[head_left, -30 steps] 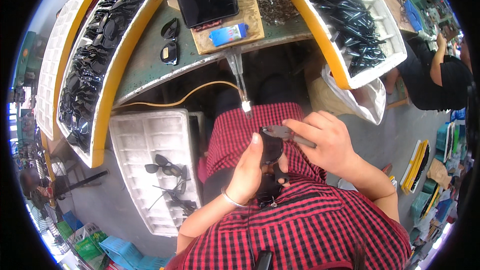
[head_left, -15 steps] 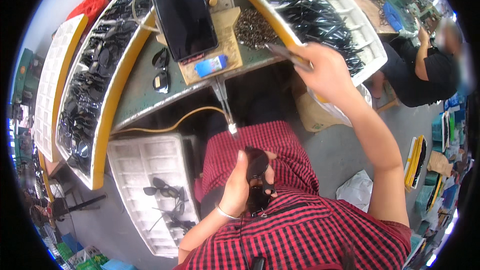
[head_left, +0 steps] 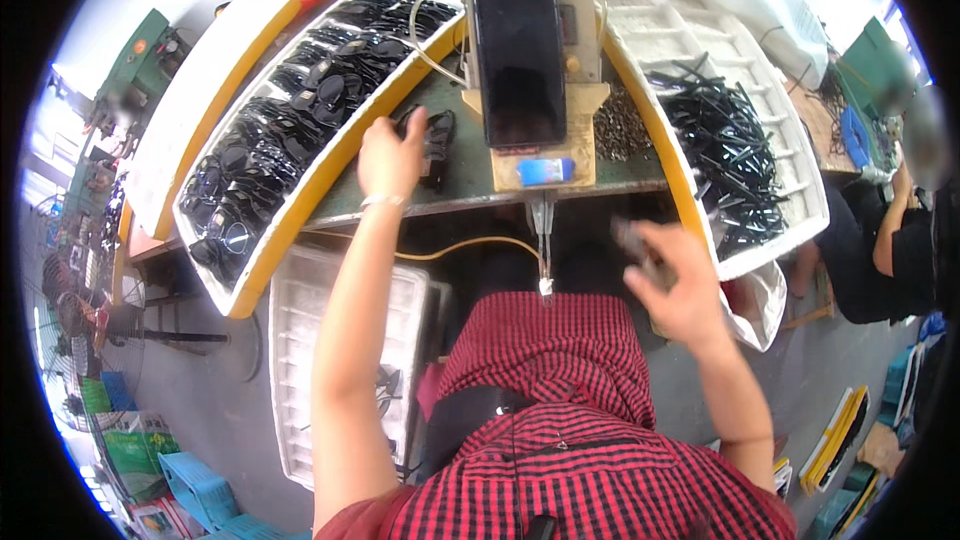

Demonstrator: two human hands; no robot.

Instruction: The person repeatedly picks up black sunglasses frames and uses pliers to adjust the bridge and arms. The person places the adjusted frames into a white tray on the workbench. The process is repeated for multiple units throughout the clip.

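My left hand [head_left: 392, 162] reaches over the green bench, its thumb and fingers around part of some dark sunglasses [head_left: 405, 120]. Close beside it, more dark sunglasses [head_left: 437, 145] lie on the bench. My right hand [head_left: 682, 278] is in the air in front of the bench's right part. It holds a dark metal hand tool [head_left: 630, 237], smeared by motion and partly hidden by the fingers; its exact kind cannot be made out. A slim metal arm with a bright tip [head_left: 545, 285] juts from the bench edge toward my lap.
A long foam tray [head_left: 305, 205] of dark sunglasses stands left; another tray [head_left: 800, 205] with black temple arms stands right. A phone [head_left: 520, 60] leans on a machine above a blue block [head_left: 546, 171]. Small metal parts [head_left: 622, 125] lie heaped behind. A lower tray [head_left: 345, 275] sits by my left arm.
My left hand has moved from my lap up to the bench with the sunglasses. My right hand has come back from the right tray, tool in hand. The whole view has shifted.
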